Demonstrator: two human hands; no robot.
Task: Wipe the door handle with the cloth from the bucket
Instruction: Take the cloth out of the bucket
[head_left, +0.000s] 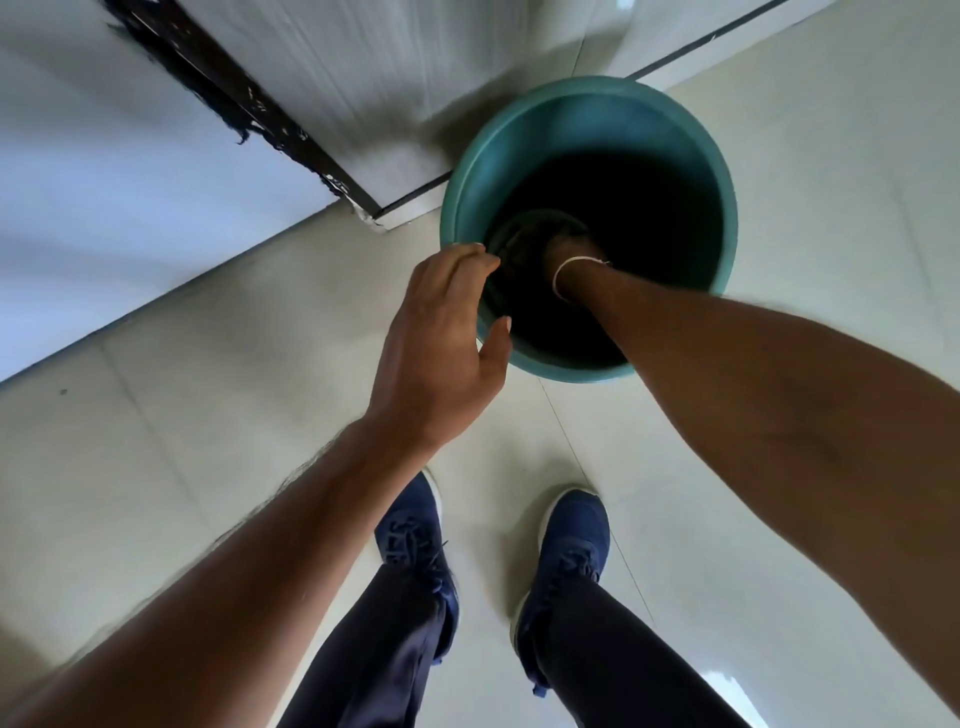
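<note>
A teal bucket (524, 145) stands on the tiled floor, seen from above, its inside dark. My right hand (563, 249) reaches deep into it, a thin band on the wrist; its fingers are lost in the shadow among a dim greenish-brown bundle that may be the cloth (519, 239). My left hand (441, 343) hovers over the bucket's near-left rim, fingers spread, holding nothing. No door handle is in view.
A white door (104, 182) with a dark frayed edge strip (223, 98) stands to the left, next to a white wall (415, 67). My two feet in navy shoes (415, 540) stand on pale floor tiles (831, 208) just before the bucket.
</note>
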